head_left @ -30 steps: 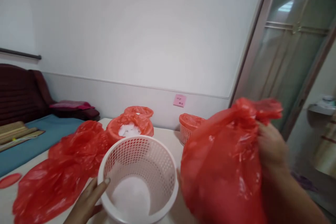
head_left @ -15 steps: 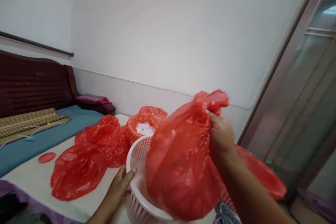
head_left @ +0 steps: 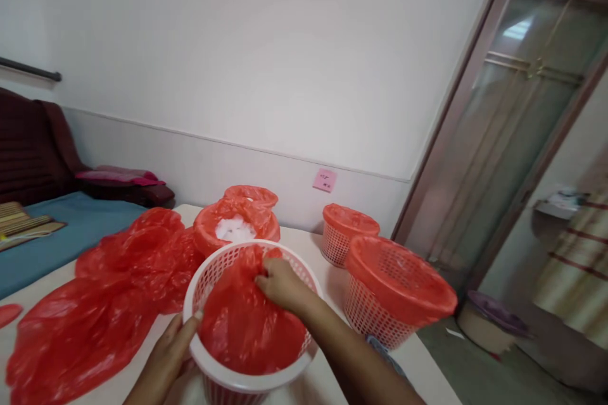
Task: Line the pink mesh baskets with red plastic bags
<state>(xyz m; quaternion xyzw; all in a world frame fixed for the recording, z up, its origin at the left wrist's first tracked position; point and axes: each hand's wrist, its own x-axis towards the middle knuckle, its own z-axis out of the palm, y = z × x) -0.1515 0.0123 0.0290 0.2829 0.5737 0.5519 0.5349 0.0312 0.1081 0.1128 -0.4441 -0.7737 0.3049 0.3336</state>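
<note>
A white perforated plastic basket (head_left: 192,304) stands in front of me on the table. My left hand (head_left: 173,345) grips its left rim, thumb over the edge. Inside the basket sits a red plastic bag (head_left: 251,323), its body below the rim. Closed around the bag's gathered top is my right hand (head_left: 282,281), reaching in over the right rim. More red plastic bags (head_left: 118,291) lie crumpled to the left. Just behind the basket, a red-lined container (head_left: 213,221) holds white material that I cannot make out.
Two baskets lined with red bags, a nearer one (head_left: 394,291) and a farther one (head_left: 349,228), stand at right. A pink note (head_left: 325,180) is on the wall. A bin (head_left: 491,323) stands on the floor. A blue-covered surface (head_left: 90,221) lies left.
My right hand has lowered the red bag from above the basket down into it. The view has turned right, bringing the lined baskets and pink note into sight.
</note>
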